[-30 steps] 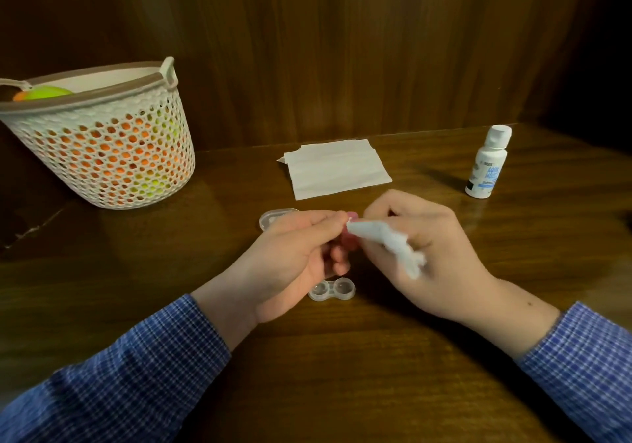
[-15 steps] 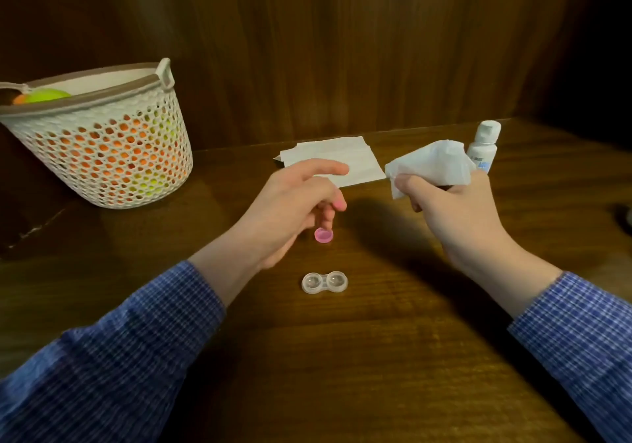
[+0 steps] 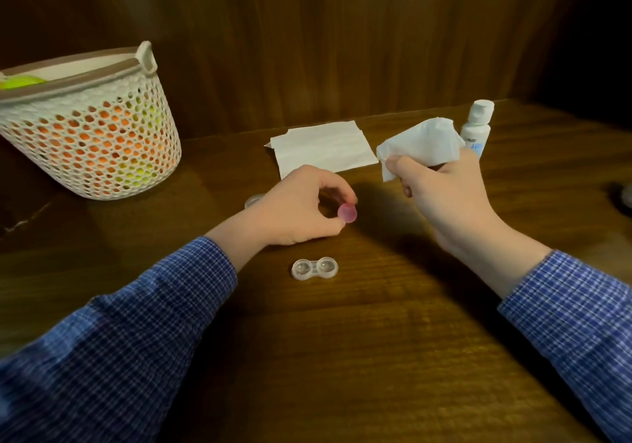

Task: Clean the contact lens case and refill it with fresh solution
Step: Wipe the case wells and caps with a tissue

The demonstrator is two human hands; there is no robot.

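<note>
The clear lens case base [image 3: 314,268] lies on the wooden table with both wells uncovered. Behind it my left hand [image 3: 301,213] pinches the pink cap [image 3: 347,212] between thumb and fingertips, low over the table. My right hand [image 3: 444,192] is raised to the right and grips a crumpled white tissue [image 3: 422,145]. A clear cap [image 3: 253,200] lies mostly hidden behind my left hand. The white solution bottle [image 3: 477,127] stands upright behind my right hand, its lid on.
A flat white tissue [image 3: 321,150] lies at the back centre of the table [image 3: 342,357]. A white mesh basket [image 3: 89,127] with orange and green items stands at the back left. A dark wooden wall rises behind. A dark object [image 3: 626,196] sits at the right edge.
My hands have come apart. The right hand lifted the tissue up and to the right. The left hand had the pink cap down on the table and now pinches it on edge.
</note>
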